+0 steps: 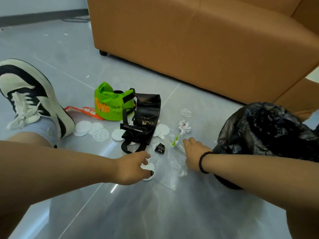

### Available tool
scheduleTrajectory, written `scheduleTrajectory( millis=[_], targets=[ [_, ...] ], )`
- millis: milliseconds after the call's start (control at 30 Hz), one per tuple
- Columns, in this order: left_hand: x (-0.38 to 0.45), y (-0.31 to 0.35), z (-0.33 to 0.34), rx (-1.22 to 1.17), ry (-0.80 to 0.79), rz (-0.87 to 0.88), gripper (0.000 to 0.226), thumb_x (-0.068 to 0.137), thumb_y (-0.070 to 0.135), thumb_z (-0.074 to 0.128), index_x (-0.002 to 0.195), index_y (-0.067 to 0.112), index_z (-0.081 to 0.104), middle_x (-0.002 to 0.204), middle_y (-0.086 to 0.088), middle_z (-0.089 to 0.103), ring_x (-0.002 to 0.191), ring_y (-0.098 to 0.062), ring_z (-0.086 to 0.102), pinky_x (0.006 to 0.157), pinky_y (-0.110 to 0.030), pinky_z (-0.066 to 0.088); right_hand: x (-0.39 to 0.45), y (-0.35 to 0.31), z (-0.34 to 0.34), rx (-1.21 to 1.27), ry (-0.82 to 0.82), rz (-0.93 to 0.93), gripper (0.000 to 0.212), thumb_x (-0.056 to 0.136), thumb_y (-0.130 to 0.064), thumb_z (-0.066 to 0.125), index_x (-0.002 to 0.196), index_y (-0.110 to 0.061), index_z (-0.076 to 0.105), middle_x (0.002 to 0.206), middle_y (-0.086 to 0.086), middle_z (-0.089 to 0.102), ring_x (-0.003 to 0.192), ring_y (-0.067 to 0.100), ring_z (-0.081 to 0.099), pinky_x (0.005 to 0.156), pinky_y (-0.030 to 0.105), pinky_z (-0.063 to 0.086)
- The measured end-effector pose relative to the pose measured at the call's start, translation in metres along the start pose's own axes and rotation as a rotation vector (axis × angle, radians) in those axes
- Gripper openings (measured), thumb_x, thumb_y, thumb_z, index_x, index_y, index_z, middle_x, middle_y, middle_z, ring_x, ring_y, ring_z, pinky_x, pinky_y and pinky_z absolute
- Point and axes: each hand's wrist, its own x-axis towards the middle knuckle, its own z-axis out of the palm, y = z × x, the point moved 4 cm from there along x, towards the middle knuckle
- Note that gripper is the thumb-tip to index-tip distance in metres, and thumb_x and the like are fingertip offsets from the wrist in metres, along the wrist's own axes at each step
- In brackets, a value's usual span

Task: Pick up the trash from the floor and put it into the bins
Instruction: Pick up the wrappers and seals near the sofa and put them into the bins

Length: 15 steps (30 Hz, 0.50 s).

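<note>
Grey floor [51, 54] is covered with trash: white paper circles [84, 126], a green bag [110, 104], a black bag [146, 114]. The left hand [133, 168] pinches white scraps [148, 167]. The right hand [195, 152] lies spread on a clear wrapper [170, 171], beside the black bin bag [265, 131]. Most is left, I think.

We see open grey tiled floor [155, 213] in the near foreground, between our two forearms, where a hand passes freely. Ahead, the litter crowds together: a black paper carrier bag with handles [143, 121] lies beside a green fabric bag [110, 104], with white round paper discs [89, 129] scattered around them. A tan leather sofa [198, 40] walls off the far side. A black plastic bin bag [265, 131] blocks the right, and a black-and-white sneaker [32, 99] closes the left.
</note>
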Motion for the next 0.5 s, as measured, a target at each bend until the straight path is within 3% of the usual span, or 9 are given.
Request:
scheduleTrajectory(
  millis=[133, 267, 367, 433, 500],
  targets=[
    [0.007, -0.005, 0.004, -0.025, -0.022, -0.004, 0.062, 0.091, 0.037, 0.057, 0.145, 0.025, 0.027, 0.14, 0.006, 0.041, 0.116, -0.015, 0.053, 0.086, -0.021, 0.048, 0.032, -0.003, 0.003, 0.092, 0.007, 0.087, 0.066, 0.085, -0.017, 0.054, 0.141, -0.013, 0.019, 0.134, 0.011, 0.034, 0.116, 0.033, 0.047, 0.092, 0.042, 0.046],
    [0.007, 0.0, 0.003, -0.033, -0.025, 0.012, 0.061, 0.092, 0.037, 0.055, 0.145, 0.025, 0.027, 0.143, 0.008, 0.04, 0.115, -0.014, 0.054, 0.079, -0.019, 0.046, 0.045, 0.002, 0.003, 0.128, -0.036, 0.128, 0.067, 0.086, -0.013, 0.055, 0.142, -0.009, 0.019, 0.13, 0.014, 0.046, 0.114, 0.033, 0.054, 0.088, 0.038, 0.048],
    [0.005, 0.007, -0.003, -0.043, 0.005, 0.03, 0.06, 0.093, 0.037, 0.055, 0.145, 0.024, 0.028, 0.143, 0.008, 0.042, 0.124, -0.015, 0.048, 0.092, -0.022, 0.043, 0.039, 0.004, -0.006, 0.127, 0.016, 0.124, 0.06, 0.086, -0.011, 0.053, 0.14, -0.009, 0.026, 0.12, 0.013, 0.056, 0.105, 0.03, 0.059, 0.076, 0.034, 0.047],
    [0.003, 0.013, -0.007, -0.049, 0.023, 0.038, 0.06, 0.092, 0.037, 0.055, 0.145, 0.023, 0.029, 0.142, 0.007, 0.044, 0.126, -0.015, 0.047, 0.101, -0.025, 0.041, 0.029, 0.006, -0.016, 0.169, 0.03, 0.14, 0.056, 0.089, -0.011, 0.048, 0.141, -0.008, 0.028, 0.122, 0.014, 0.055, 0.108, 0.029, 0.057, 0.078, 0.032, 0.045],
    [-0.002, 0.019, -0.012, -0.049, 0.051, 0.046, 0.06, 0.091, 0.036, 0.056, 0.144, 0.022, 0.03, 0.139, 0.006, 0.047, 0.124, -0.015, 0.048, 0.1, -0.026, 0.042, 0.014, 0.008, -0.029, 0.234, 0.052, 0.149, 0.05, 0.09, -0.012, 0.046, 0.138, -0.006, 0.034, 0.125, 0.015, 0.054, 0.111, 0.029, 0.056, 0.083, 0.03, 0.045]
  ],
)
